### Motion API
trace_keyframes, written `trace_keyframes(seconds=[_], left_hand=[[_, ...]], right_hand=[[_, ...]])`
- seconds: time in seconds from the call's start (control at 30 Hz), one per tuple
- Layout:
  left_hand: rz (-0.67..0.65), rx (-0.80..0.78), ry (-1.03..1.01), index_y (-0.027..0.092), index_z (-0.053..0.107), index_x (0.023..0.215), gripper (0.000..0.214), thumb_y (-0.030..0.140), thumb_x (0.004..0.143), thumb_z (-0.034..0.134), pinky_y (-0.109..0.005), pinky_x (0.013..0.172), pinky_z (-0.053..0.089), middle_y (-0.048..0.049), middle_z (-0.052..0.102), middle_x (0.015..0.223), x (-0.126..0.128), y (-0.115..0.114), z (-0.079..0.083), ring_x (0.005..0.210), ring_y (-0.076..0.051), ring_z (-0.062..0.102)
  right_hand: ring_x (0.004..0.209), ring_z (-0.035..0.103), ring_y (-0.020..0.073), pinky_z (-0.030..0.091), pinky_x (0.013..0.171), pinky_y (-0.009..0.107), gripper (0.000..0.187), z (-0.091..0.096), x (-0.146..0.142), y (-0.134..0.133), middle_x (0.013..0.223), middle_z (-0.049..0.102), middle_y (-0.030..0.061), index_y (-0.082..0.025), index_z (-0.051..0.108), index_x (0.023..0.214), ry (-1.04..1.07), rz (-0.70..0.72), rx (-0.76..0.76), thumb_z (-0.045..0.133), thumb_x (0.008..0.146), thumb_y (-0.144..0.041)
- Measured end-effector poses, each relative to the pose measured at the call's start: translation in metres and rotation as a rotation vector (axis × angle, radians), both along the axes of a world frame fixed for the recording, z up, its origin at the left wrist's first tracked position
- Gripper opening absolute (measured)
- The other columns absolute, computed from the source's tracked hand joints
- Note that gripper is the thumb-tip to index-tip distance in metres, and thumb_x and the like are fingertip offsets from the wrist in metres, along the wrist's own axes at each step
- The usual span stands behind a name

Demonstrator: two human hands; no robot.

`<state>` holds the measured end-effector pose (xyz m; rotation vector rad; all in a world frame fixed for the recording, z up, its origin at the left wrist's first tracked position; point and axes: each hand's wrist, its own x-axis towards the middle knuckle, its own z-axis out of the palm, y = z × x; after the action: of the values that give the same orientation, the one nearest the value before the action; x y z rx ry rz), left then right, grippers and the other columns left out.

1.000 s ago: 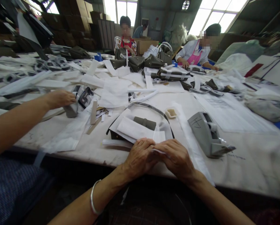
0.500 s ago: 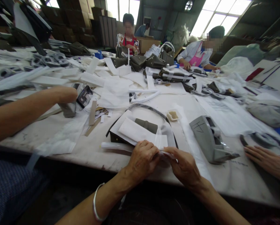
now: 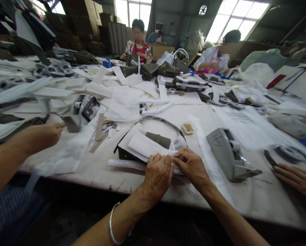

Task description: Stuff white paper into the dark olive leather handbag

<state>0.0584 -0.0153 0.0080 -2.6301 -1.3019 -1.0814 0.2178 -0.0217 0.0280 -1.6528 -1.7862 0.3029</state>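
A dark olive handbag (image 3: 122, 152) lies near the table's front edge, its plastic-wrapped handle (image 3: 163, 119) arching away from me. White packing paper (image 3: 145, 145) covers much of it, and an olive flap or strap piece (image 3: 158, 139) shows above. At the bag's near right corner, my left hand (image 3: 159, 176) has its fingers curled on the white wrapping. Touching it, my right hand (image 3: 192, 165) pinches the same wrapping between thumb and fingers. What lies under the fingertips is hidden. A rolled white strip (image 3: 126, 164) runs along the bag's front, partly behind my left hand.
A grey tape dispenser (image 3: 223, 153) stands right of the bag, another (image 3: 76, 116) at left. A small tray (image 3: 187, 128) sits beyond. Co-workers' hands are at left (image 3: 40, 138) and right (image 3: 296, 177). Paper sheets (image 3: 122, 102) and several bags (image 3: 150, 70) lie farther back.
My right hand's fingers have drawn in closer to my left hand on the wrapping. At left, the co-worker's hand has pulled back from the tape dispenser, toward the lower left.
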Motion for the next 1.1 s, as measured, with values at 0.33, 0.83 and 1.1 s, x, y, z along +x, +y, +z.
trace_keyframes(seconds=[0.33, 0.83, 1.1], left_hand=[[-0.265, 0.138, 0.003, 0.015, 0.060, 0.111, 0.020, 0.018, 0.098, 0.046, -0.042, 0.102, 0.041, -0.0094, 0.066, 0.116, -0.012, 0.000, -0.012, 0.114, -0.023, 0.058], [-0.224, 0.044, 0.082, 0.015, 0.055, 0.119, 0.028, 0.029, 0.095, 0.054, -0.046, 0.109, 0.037, -0.0093, 0.065, 0.111, -0.008, -0.007, -0.016, 0.112, -0.023, 0.059], [-0.222, 0.163, 0.079, 0.015, 0.055, 0.116, 0.022, 0.020, 0.096, 0.047, -0.047, 0.105, 0.038, -0.0084, 0.067, 0.106, -0.007, -0.002, -0.018, 0.107, -0.025, 0.061]], right_hand=[[0.062, 0.064, 0.0160, 0.044, 0.057, 0.026, 0.012, -0.003, 0.006, 0.015, 0.068, 0.067, -0.0031, -0.024, 0.067, 0.082, 0.055, -0.080, -0.187, 0.065, 0.080, -0.036], [0.070, 0.066, 0.0219, 0.050, 0.068, 0.034, 0.046, 0.052, 0.099, -0.024, 0.084, 0.072, 0.0045, -0.022, 0.070, 0.101, 0.181, -0.486, -0.036, 0.061, 0.075, -0.059], [0.087, 0.067, 0.0297, 0.051, 0.075, 0.037, 0.036, 0.060, 0.229, -0.078, 0.082, 0.074, 0.0088, -0.020, 0.072, 0.075, 0.081, -0.739, -0.253, 0.063, 0.066, -0.054]])
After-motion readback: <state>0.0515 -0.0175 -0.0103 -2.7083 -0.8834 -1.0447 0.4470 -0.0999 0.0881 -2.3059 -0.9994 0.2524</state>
